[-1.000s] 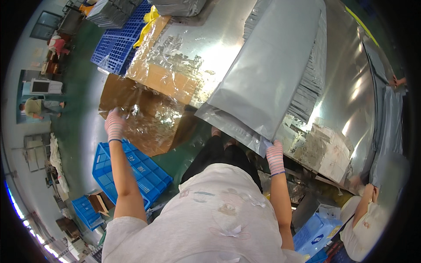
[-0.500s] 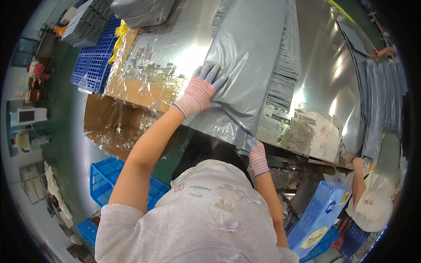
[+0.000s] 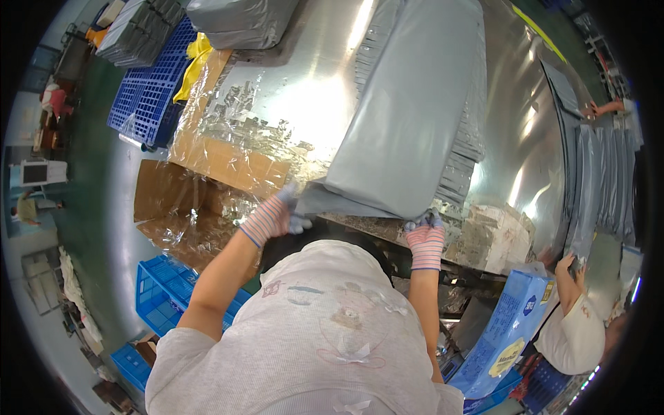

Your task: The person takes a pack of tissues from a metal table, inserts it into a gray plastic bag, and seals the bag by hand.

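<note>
A long, smooth grey plastic-wrapped bundle (image 3: pixel 408 104) lies on the metal table, its near end at the table's front edge. Both my hands wear knit gloves with pink-striped cuffs and bluish-grey fingers. At the bundle's near left, my left hand (image 3: pixel 277 216) has the corner of a loose grey plastic flap (image 3: pixel 328 200) between thumb and fingers. My right hand (image 3: pixel 425 238) has its fingers curled at the near right corner, closed on the plastic edge; the fingertips are partly hidden. Stacked grey plastic bags (image 3: pixel 467 149) show their layered edges under the bundle's right side.
An open cardboard box (image 3: pixel 187 197) hangs below the taped table edge at left. Blue crates (image 3: pixel 162 304) stand beneath. Another grey bundle (image 3: pixel 242 24) sits at the far left. Right of me are a tall blue package (image 3: pixel 501 325) and a co-worker (image 3: pixel 574 332) handling grey bags.
My left hand has come off the bundle's top, back to its near left corner. My right hand has moved slightly right. The bundle's near end now looks smoother, with the flap spread leftward.
</note>
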`<state>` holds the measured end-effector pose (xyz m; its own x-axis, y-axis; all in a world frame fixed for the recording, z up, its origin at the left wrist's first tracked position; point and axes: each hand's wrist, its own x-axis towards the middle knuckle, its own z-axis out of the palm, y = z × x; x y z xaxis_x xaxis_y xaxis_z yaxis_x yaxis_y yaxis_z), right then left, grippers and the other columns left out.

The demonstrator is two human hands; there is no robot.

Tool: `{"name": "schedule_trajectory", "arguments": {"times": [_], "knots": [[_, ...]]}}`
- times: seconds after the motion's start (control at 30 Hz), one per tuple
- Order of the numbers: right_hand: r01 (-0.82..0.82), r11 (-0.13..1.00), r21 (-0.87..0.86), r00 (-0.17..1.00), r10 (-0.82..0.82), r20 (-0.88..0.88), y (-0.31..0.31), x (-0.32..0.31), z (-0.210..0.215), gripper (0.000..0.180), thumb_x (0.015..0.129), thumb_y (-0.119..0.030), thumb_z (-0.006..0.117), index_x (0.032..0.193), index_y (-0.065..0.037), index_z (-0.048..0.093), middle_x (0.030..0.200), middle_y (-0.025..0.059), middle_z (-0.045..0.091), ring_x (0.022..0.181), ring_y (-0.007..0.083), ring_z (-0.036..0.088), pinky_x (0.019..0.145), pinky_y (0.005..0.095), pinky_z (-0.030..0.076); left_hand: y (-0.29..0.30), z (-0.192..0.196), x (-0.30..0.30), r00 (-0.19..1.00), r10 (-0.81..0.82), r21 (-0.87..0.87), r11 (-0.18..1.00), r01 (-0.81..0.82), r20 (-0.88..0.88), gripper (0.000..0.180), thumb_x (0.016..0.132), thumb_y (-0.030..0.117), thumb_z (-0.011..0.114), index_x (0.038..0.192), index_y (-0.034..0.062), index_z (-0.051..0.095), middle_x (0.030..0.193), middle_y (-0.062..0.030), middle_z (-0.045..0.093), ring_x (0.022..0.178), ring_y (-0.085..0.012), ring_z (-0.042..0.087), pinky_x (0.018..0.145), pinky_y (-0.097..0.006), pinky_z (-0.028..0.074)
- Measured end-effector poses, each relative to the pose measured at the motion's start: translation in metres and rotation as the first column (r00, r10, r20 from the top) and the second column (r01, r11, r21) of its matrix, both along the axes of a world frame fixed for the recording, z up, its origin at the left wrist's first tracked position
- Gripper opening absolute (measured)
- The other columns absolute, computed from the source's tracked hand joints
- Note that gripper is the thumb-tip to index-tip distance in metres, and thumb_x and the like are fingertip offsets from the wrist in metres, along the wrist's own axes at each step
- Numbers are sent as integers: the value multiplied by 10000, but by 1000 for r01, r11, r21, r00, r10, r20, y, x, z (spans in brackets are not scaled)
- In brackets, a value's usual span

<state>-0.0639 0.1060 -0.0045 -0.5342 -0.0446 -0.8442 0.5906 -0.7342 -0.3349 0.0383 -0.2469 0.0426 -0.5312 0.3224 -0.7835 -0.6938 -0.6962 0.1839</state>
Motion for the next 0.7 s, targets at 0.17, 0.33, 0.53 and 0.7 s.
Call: {"name": "schedule_trajectory", "arguments": {"times": [0.17,0.33,0.53,0.7], "knots": [[7,990,139,995,-20,94,-16,-16,14,232,796,-386,580,847,-160,576,933,16,628,818,184,536,763,418,405,17,5,-31,963,175,-67,979,-193,-205,230,860,284,549,887,57,573,678,-69,612,480,-124,553,374,-206,421],[-20,931,365,985,-44,166,-6,-30,14,230,843,-334,507,965,-159,591,1009,0,613,865,175,568,813,371,434,14,-12,-88,952,136,-71,984,-161,-275,246,841,294,603,877,53,571,676,-32,559,540,-102,528,433,-206,435],[144,798,586,889,155,-431,14,-1,-40,232,916,-241,420,1016,-97,572,942,61,607,816,152,586,769,285,490,7,-18,-128,848,-158,-488,863,-130,-506,321,882,252,541,1086,5,554,907,-109,623,784,-183,593,691,-270,486],[-78,797,599,941,257,-219,13,-25,-52,344,913,-327,415,1138,-85,512,1056,68,570,918,176,561,868,328,450,31,-48,-157,776,-575,-950,299,-94,-258,491,898,420,398,1212,48,462,1140,-241,517,1066,-365,492,914,-381,388]]}}
